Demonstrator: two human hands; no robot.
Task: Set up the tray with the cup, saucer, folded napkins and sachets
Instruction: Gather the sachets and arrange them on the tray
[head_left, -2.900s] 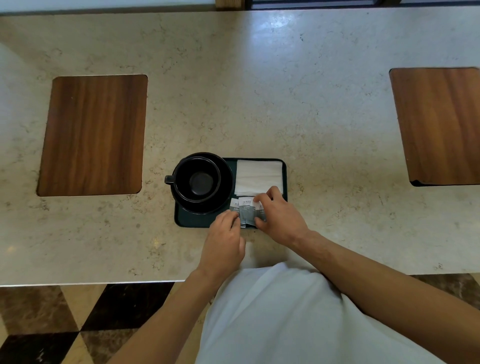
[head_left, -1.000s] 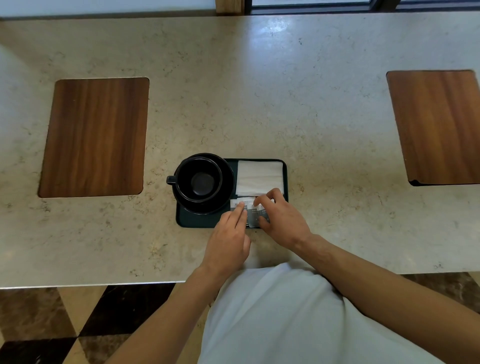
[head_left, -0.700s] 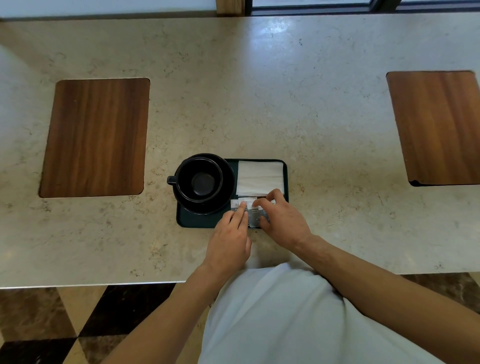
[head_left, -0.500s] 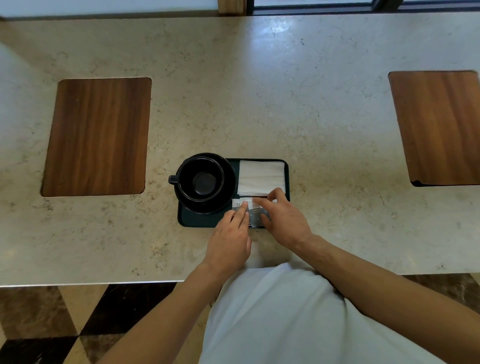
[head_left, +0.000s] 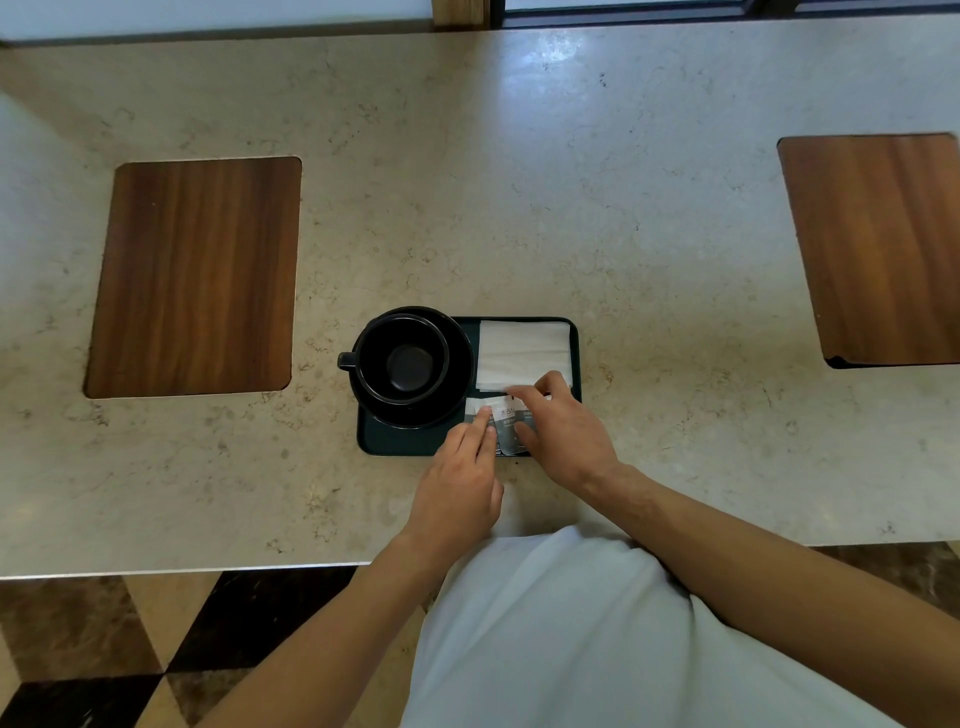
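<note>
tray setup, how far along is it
Nearly done. Done: the cup sits on its saucer on the tray, with folded napkins beside it. In hand: the left hand and right hand are lining up the sachets along the tray's near edge. Left: only finishing that row.

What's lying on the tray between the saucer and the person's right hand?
In the head view, small grey-and-white sachets lie side by side on the tray, between the saucer and the right hand. The left hand presses fingertips on the leftmost one.
</note>
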